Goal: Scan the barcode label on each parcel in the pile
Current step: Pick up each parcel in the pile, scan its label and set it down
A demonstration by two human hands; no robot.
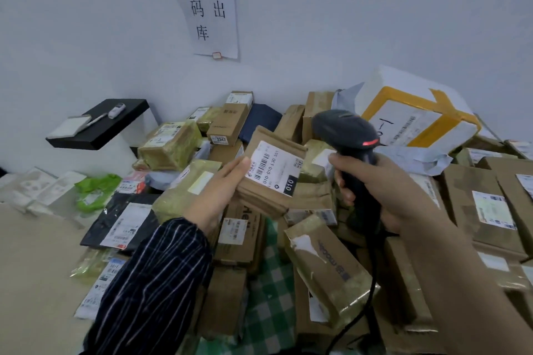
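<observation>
The left hand (219, 193) pinched a small brown cardboard parcel (268, 196) by its left edge, thumb on top, holding it above the pile (331, 262). It looked light, stiff and flat-sided, best gripped at the edges, clear of its smooth white barcode label (274, 166). The right hand (386, 190) was wrapped round the handle of a black plastic scanner (343, 132) just beside it.
</observation>
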